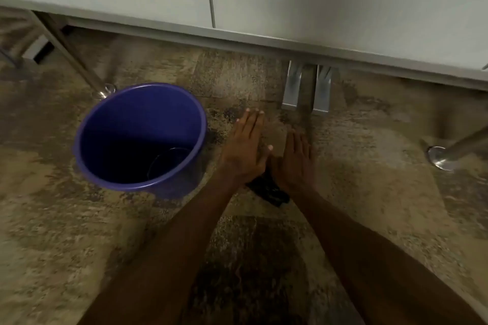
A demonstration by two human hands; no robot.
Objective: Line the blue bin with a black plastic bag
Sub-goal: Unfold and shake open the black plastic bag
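Both our hands hover flat, fingers extended: left hand (247, 144) and right hand (294, 159) side by side, pinching a crumpled black plastic bag (268, 188) between the heels of the palms, as far as we can tell. Blue bin (116, 179) stands upright on the floor (369, 192), mouth open, to the left of the hands and nearer the left one. We judge the bag must travel leftward.
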